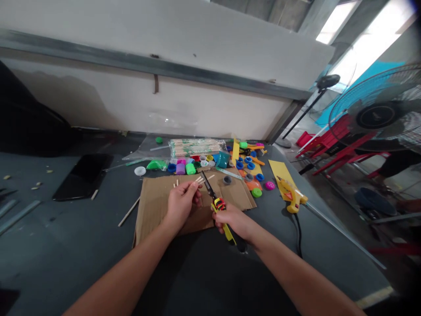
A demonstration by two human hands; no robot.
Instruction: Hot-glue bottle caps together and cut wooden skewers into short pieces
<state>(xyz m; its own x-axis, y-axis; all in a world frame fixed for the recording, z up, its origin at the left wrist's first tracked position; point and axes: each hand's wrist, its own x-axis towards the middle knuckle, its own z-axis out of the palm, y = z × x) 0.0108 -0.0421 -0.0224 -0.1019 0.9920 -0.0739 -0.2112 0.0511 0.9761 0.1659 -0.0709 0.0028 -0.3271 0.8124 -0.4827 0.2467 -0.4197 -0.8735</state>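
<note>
Above a piece of brown cardboard (158,202), my left hand (182,202) pinches thin wooden sticks (199,179) between thumb and fingers. My right hand (230,219) is wrapped round a yellow and black cutting tool (219,204), whose dark metal tip reaches up beside the ends of the sticks. Whether the tip touches them I cannot tell. A few short stick pieces lie on the cardboard behind my left hand, and a grey cap (227,180) sits on its right part.
Behind the cardboard are colourful bottle caps (180,168) and a bag of sticks (197,147). A phone (83,177) lies left. On the right are a yellow glue gun (294,197) with a black cable, a clear rod (345,235), and a fan (375,116) beyond the table.
</note>
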